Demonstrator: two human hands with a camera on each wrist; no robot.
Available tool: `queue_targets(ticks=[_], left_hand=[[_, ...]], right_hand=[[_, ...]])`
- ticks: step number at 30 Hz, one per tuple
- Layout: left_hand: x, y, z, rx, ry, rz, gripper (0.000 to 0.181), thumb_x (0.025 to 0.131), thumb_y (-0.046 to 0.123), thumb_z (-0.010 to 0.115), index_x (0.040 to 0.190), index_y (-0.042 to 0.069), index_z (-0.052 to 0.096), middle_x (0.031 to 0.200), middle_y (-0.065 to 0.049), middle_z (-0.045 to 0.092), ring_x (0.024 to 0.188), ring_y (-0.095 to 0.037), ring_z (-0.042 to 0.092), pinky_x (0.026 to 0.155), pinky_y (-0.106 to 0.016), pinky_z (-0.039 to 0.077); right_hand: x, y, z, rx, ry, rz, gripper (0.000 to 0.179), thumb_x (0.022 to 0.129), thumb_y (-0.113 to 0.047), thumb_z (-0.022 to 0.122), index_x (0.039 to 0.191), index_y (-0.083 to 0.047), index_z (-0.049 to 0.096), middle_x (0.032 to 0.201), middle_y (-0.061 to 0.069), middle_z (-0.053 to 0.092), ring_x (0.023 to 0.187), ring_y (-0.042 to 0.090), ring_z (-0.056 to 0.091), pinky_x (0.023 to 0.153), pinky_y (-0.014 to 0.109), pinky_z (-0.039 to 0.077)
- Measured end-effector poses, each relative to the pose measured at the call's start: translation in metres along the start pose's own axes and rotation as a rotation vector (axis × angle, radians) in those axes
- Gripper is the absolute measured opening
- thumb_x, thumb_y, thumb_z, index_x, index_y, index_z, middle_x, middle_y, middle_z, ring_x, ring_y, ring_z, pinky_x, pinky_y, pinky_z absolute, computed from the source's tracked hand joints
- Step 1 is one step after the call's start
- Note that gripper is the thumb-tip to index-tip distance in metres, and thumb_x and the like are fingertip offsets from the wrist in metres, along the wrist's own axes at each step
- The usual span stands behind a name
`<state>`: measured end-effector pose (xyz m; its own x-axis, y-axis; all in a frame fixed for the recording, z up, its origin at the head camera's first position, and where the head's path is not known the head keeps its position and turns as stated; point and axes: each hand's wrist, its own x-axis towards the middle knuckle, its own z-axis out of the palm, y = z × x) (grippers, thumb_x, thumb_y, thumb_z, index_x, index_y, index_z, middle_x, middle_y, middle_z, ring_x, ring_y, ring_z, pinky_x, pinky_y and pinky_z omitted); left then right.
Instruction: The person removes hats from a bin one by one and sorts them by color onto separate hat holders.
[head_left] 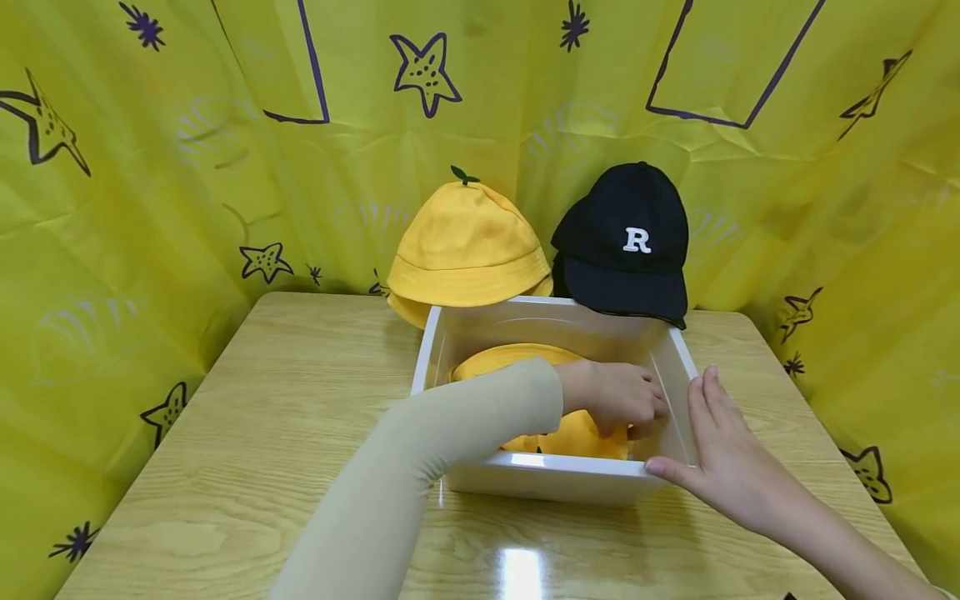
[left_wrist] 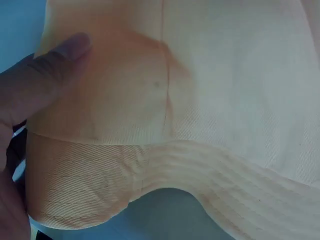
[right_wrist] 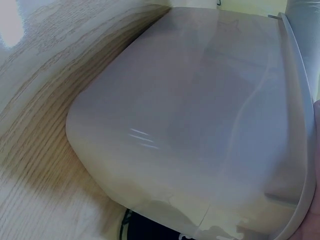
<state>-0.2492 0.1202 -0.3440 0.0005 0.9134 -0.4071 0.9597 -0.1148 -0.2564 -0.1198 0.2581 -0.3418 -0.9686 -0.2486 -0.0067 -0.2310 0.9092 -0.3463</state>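
Note:
My left hand [head_left: 622, 393] reaches into a white plastic bin [head_left: 540, 485] and grips the right edge of a yellow bucket hat [head_left: 581, 435] lying inside. In the left wrist view, the thumb lies on the hat's fabric near its brim while the other fingers are mostly hidden behind it. My right hand [head_left: 738, 467] rests against the bin's near right corner, thumb at the front rim and straight fingers along the right side. The right wrist view is mostly filled by the bin's outer wall [right_wrist: 190, 110], with a bit of that hand at its right edge.
Behind the bin stand another yellow bucket hat [head_left: 468, 242] with a green sprout on top and a black cap [head_left: 637, 233] with a white R. All are on a wood-grain table [head_left: 285, 433], enclosed by a yellow patterned curtain [head_left: 495, 108].

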Motion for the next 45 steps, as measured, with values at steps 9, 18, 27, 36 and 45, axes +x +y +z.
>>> queue_targets(ticks=[9, 18, 27, 36, 45], left_hand=[[-0.013, -0.007, -0.002, -0.013, -0.023, -0.018, 0.023, 0.092, 0.030, 0.060, 0.114, 0.024, 0.065, 0.108, 0.005, 0.065, 0.094, -0.013, 0.048, 0.088, -0.028, 0.032], [-0.033, -0.031, -0.009, -0.266, 0.025, -0.111, 0.015, 0.085, 0.021, 0.067, 0.099, 0.019, 0.071, 0.096, 0.006, 0.065, 0.092, -0.011, 0.052, 0.085, -0.028, 0.033], [-0.054, -0.043, -0.026, -0.323, 0.103, -0.116, 0.017, 0.082, 0.019, 0.069, 0.098, 0.016, 0.071, 0.100, 0.003, 0.064, 0.094, -0.014, 0.055, 0.081, -0.022, 0.042], [-0.084, -0.053, -0.055, -0.337, 0.227, -0.187, 0.017, 0.083, 0.019, 0.066, 0.099, 0.017, 0.071, 0.099, 0.004, 0.063, 0.095, -0.014, 0.055, 0.086, -0.023, 0.041], [-0.122, -0.062, -0.078, -0.360, 0.359, -0.204, 0.014, 0.084, 0.015, 0.063, 0.096, 0.015, 0.071, 0.093, 0.003, 0.060, 0.093, -0.013, 0.054, 0.083, -0.022, 0.042]], right_hand=[[0.000, 0.002, 0.000, 0.012, -0.003, 0.003, 0.111, 0.085, -0.053, 0.062, 0.145, 0.012, -0.005, 0.151, 0.028, -0.020, 0.140, 0.046, -0.010, 0.107, 0.066, 0.009], [0.000, 0.002, 0.000, 0.001, 0.005, -0.010, 0.112, 0.084, -0.052, 0.064, 0.145, 0.013, -0.005, 0.152, 0.033, -0.010, 0.140, 0.048, -0.003, 0.107, 0.066, 0.011], [0.000, 0.002, 0.002, 0.015, 0.016, -0.014, 0.112, 0.084, -0.052, 0.064, 0.145, 0.013, -0.003, 0.152, 0.032, -0.009, 0.140, 0.048, -0.002, 0.107, 0.065, 0.012], [-0.001, 0.003, 0.000, 0.018, 0.028, -0.016, 0.111, 0.084, -0.052, 0.064, 0.145, 0.013, -0.003, 0.152, 0.031, -0.010, 0.141, 0.046, -0.006, 0.108, 0.064, 0.011], [0.000, 0.002, 0.000, 0.017, 0.009, -0.005, 0.110, 0.086, -0.053, 0.061, 0.145, 0.013, -0.004, 0.152, 0.030, -0.012, 0.141, 0.045, -0.008, 0.110, 0.062, 0.007]])
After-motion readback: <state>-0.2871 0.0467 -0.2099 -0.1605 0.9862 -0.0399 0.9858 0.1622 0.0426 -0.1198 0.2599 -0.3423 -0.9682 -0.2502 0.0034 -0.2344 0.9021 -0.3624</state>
